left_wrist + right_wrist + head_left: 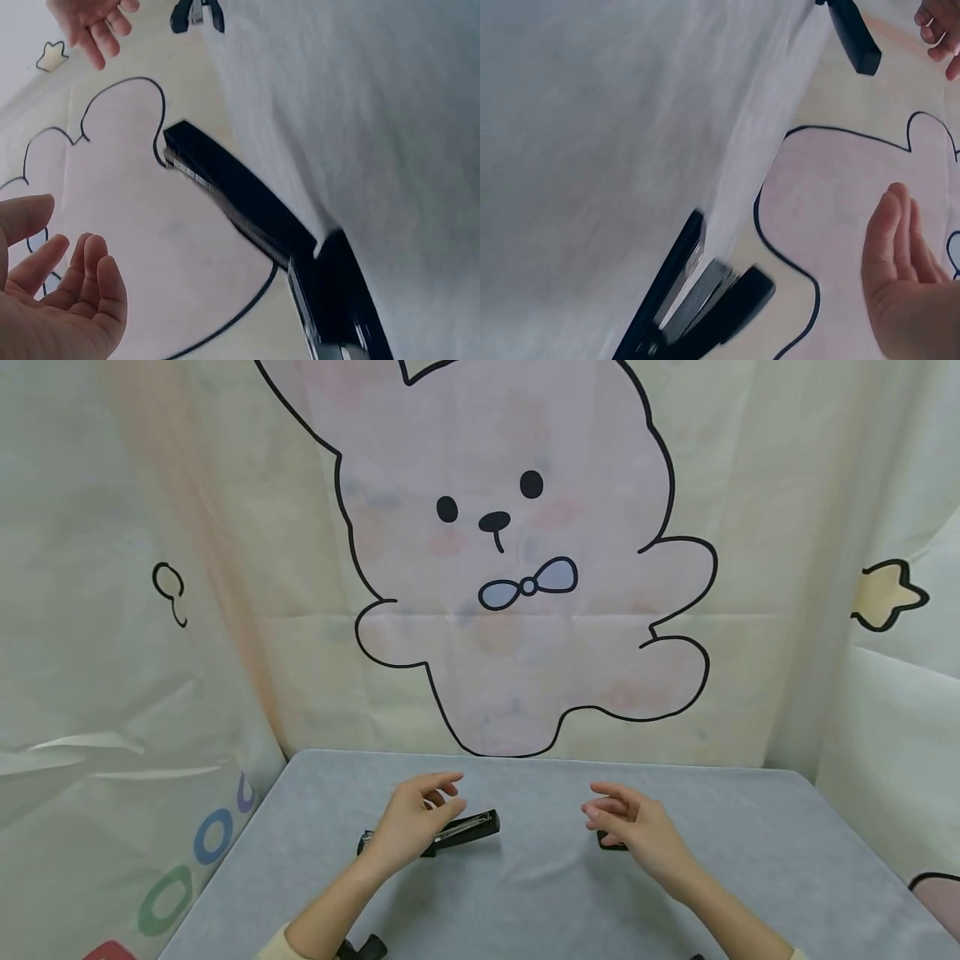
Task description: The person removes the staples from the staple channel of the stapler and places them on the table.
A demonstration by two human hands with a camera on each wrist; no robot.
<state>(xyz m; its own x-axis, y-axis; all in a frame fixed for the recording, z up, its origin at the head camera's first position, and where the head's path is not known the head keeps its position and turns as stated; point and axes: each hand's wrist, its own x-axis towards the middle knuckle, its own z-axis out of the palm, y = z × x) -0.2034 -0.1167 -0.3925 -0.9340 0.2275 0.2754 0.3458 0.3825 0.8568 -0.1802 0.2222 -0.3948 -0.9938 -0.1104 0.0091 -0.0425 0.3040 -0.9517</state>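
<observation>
My left hand (pixel 416 822) hovers above the table with fingers loosely bent and nothing in its grasp. Below it lies a black stapler (pixel 472 829), its hinge spread wide; the left wrist view shows its long black arm (pixel 232 184) apart from the fingers. My right hand (pixel 648 835) is likewise raised and holds nothing, fingers relaxed. A second black stapler (pixel 724 304) sits beneath it with jaws parted. In the head view the right hand hides most of that second stapler.
A pale blue-grey cloth (pixel 540 902) covers the table. Behind it hangs a light curtain (pixel 750 693) with a cartoon animal print. Close to my left forearm, a black object (pixel 371 948) shows at the bottom edge; its kind is unclear.
</observation>
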